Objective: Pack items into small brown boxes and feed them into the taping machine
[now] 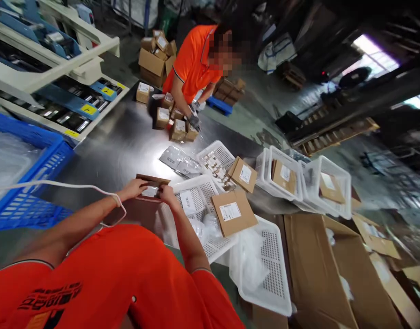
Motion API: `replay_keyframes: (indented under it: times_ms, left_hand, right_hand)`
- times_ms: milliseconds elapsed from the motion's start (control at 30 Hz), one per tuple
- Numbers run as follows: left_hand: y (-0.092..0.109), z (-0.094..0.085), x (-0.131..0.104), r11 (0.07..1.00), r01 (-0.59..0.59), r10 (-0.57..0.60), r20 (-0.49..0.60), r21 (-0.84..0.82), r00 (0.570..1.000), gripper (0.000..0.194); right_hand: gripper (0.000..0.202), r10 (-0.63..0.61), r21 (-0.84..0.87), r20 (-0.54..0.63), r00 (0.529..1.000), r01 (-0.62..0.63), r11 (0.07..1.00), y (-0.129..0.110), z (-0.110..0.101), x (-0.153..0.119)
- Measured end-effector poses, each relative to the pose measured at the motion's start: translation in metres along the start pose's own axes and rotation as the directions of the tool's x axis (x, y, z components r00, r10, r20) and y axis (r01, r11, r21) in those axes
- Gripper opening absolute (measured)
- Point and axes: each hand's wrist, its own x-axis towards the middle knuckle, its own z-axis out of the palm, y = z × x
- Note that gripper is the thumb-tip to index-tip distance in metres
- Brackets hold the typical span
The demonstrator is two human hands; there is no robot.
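Note:
A small brown cardboard box (149,198) lies at the near edge of the metal table, with something pale inside it. My left hand (136,188) grips its left end, fingers at the upper rim. On its right end my right hand (166,193) is closed around the side. Just right of the box stands a white perforated basket (205,185) with a labelled white packet (187,202) and clear plastic wrap. A flat brown carton with a label (233,212) rests across that basket's right side. Grey plastic bags (180,161) lie beyond the box.
Across the metal table (110,141), a person (192,64) in gloves handles small boxes. A blue crate (52,155) and conveyor (83,105) stand left. White baskets (278,176) and large cartons (316,260) are at right. A white cable (69,183) crosses my left arm.

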Motion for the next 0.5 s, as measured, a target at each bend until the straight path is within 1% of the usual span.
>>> replay_keyframes:
  times_ms: [33, 100, 133, 167, 233, 267, 300, 333, 367, 400, 433, 467, 500]
  left_hand:
    - [0.0, 0.0, -0.002, 1.0, -0.01, 0.011, 0.031, -0.015, 0.999, 0.037]
    - [-0.001, 0.0, -0.006, 0.999, -0.042, 0.042, 0.097, -0.003, 0.994, 0.038]
    - [-0.001, 0.0, -0.007, 0.998, -0.046, 0.043, 0.106, 0.031, 0.993, 0.034]
    - [-0.001, 0.002, -0.008, 0.996, -0.037, 0.03, 0.091, 0.075, 0.995, 0.028]
    - [0.004, 0.009, -0.008, 0.986, 0.025, -0.027, 0.014, 0.164, 1.0, 0.018]
    - [0.007, 0.015, -0.008, 0.979, 0.068, -0.061, -0.039, 0.192, 0.997, 0.019]
    - [0.01, 0.021, -0.007, 0.972, 0.106, -0.089, -0.088, 0.208, 0.992, 0.024]
    - [0.013, 0.028, -0.008, 0.965, 0.135, -0.105, -0.14, 0.226, 0.985, 0.031]
    - [0.015, 0.035, -0.009, 0.953, 0.159, -0.109, -0.196, 0.259, 0.975, 0.038]
    - [0.017, 0.041, -0.009, 0.938, 0.174, -0.1, -0.248, 0.3, 0.964, 0.045]
    - [0.016, 0.046, -0.01, 0.922, 0.182, -0.081, -0.29, 0.342, 0.954, 0.052]
    - [0.015, 0.049, -0.01, 0.907, 0.183, -0.058, -0.319, 0.379, 0.946, 0.06]
    - [0.013, 0.051, -0.009, 0.894, 0.177, -0.033, -0.334, 0.411, 0.942, 0.07]
  right_hand:
    - [0.012, -0.015, -0.027, 0.009, 1.0, 0.016, 1.0, 0.001, -0.003, -0.002]
    - [0.018, -0.047, -0.092, 0.043, 0.998, 0.051, 0.994, 0.003, -0.007, -0.006]
    - [0.023, -0.06, -0.128, 0.065, 0.996, 0.068, 0.989, 0.003, -0.009, -0.006]
    - [0.027, -0.067, -0.163, 0.088, 0.994, 0.081, 0.983, 0.002, -0.01, -0.007]
    - [0.03, -0.073, -0.226, 0.126, 0.989, 0.1, 0.969, -0.002, -0.014, -0.007]
    - [0.029, -0.082, -0.264, 0.112, 0.99, 0.109, 0.958, -0.006, -0.016, -0.006]
    - [0.026, -0.104, -0.305, 0.066, 0.992, 0.119, 0.945, -0.009, -0.019, -0.005]
    - [0.026, -0.141, -0.352, -0.011, 0.99, 0.128, 0.927, -0.013, -0.023, -0.003]
    - [0.029, -0.189, -0.398, -0.105, 0.976, 0.132, 0.908, -0.015, -0.027, -0.001]
    - [0.036, -0.238, -0.437, -0.189, 0.953, 0.135, 0.889, -0.015, -0.03, 0.001]
    - [0.046, -0.275, -0.466, -0.236, 0.932, 0.14, 0.874, -0.014, -0.031, 0.004]
    - [0.06, -0.295, -0.482, -0.235, 0.926, 0.153, 0.863, -0.01, -0.03, 0.006]
    - [0.076, -0.303, -0.495, -0.195, 0.933, 0.173, 0.852, -0.004, -0.025, 0.007]
